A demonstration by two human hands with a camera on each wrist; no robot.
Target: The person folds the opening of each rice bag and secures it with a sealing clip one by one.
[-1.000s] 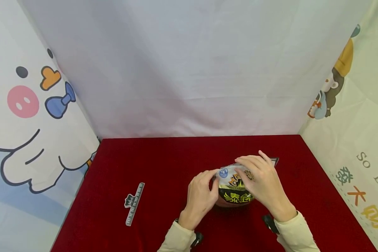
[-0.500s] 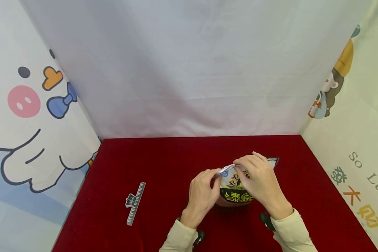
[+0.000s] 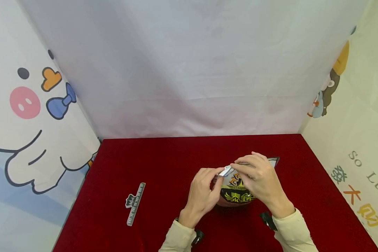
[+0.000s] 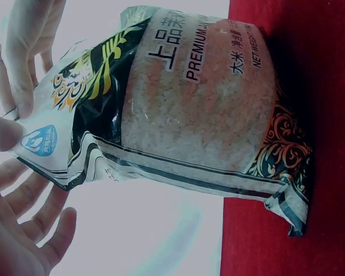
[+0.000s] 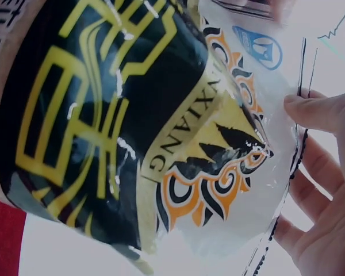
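A plastic bag of rice [image 3: 236, 194], its upper part white with orange and black print, stands on the red cloth. My left hand [image 3: 202, 193] pinches the left end of the bag's top edge between thumb and fingers. Farther along that edge my right hand [image 3: 260, 177] grips it, thumb in front and fingers behind. A narrow white fold shows between the two hands. In the left wrist view, rice grains show through the clear window of the bag [image 4: 195, 109]. The right wrist view shows my right thumb [image 5: 310, 112] against the white plastic near the rim.
A clear clip with a long ridged bar [image 3: 135, 206] and a dark grip lies on the red tabletop [image 3: 163, 157] to the left. Printed cloth walls [image 3: 359, 133] rise at the left and right, and a plain pale curtain [image 3: 195, 70] hangs behind.
The bag's top edge between my hands has tipped over toward me, making a narrow fold that covers the blue logo. Both hands have stayed nearly in place, and the clip has not moved.
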